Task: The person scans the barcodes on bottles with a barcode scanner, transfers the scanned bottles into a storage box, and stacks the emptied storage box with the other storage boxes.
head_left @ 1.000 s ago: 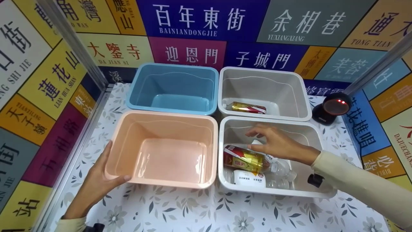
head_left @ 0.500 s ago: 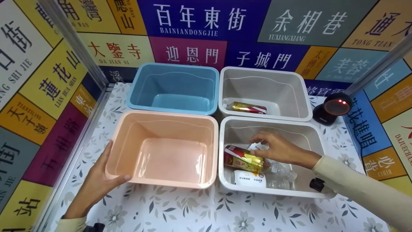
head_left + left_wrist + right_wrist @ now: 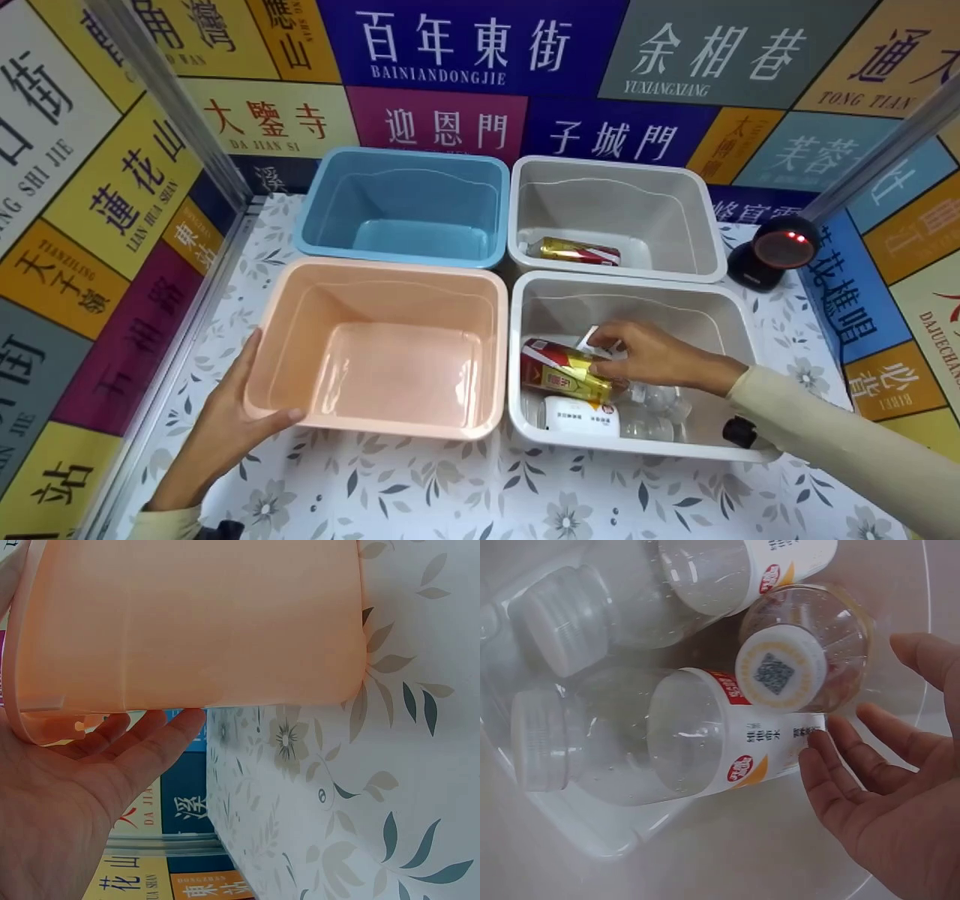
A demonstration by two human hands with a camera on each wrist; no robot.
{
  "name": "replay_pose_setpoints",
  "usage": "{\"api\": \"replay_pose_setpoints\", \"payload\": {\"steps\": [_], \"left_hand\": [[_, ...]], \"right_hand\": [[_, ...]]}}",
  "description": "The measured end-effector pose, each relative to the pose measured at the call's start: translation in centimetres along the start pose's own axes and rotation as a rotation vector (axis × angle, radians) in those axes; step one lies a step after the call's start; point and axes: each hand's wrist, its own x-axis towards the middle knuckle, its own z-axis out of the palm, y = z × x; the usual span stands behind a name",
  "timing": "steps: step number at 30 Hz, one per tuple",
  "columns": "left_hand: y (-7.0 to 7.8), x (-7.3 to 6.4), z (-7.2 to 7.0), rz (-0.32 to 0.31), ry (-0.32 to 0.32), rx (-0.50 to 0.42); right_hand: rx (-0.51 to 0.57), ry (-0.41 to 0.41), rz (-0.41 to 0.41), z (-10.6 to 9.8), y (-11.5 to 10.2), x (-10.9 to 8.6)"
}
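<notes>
My left hand (image 3: 232, 397) lies at the near left corner of a peach plastic bin (image 3: 386, 431), straight fingers along its outer wall (image 3: 202, 622) and thumb by the front rim. Inside the near grey-white bin (image 3: 637, 444), my right hand (image 3: 652, 356) reaches down with thumb and fingers spread. A drink bottle with a yellow-and-red label (image 3: 566, 375) lies there on top, its white cap (image 3: 781, 669) facing the right wrist camera. Two clear bottles with white labels, a nearer bottle (image 3: 581, 416) and a farther bottle (image 3: 615, 735), lie under it. My right fingertips (image 3: 821, 754) are right at the farther bottle's label.
A blue bin (image 3: 405, 261) stands behind the peach one. Next to it a second grey-white bin (image 3: 622, 176) holds another yellow-and-red labelled bottle (image 3: 577, 251). A black scanner-like device (image 3: 772, 255) stands at the right. Printed walls (image 3: 469, 45) enclose the flower-patterned table (image 3: 420, 491).
My right hand has come down deeper into the near grey-white bin, closing in on the bottles. My left hand has stayed at the peach bin's corner.
</notes>
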Motion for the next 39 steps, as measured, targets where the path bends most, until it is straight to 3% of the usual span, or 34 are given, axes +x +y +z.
{"api": "replay_pose_setpoints", "payload": {"steps": [9,22,39], "left_hand": [[0.2,0.2,-0.2,-0.012,-0.005,0.003],[0.3,0.2,-0.2,-0.001,0.002,0.011],[0.1,0.1,0.0,-0.008,-0.007,-0.019]], "right_hand": [[-0.147,-0.04,0.018,0.1,-0.3,-0.1],[-0.211,-0.064,0.001,0.5,-0.7,0.3],[-0.104,-0.08,0.018,-0.9,-1.3,0.1]]}}
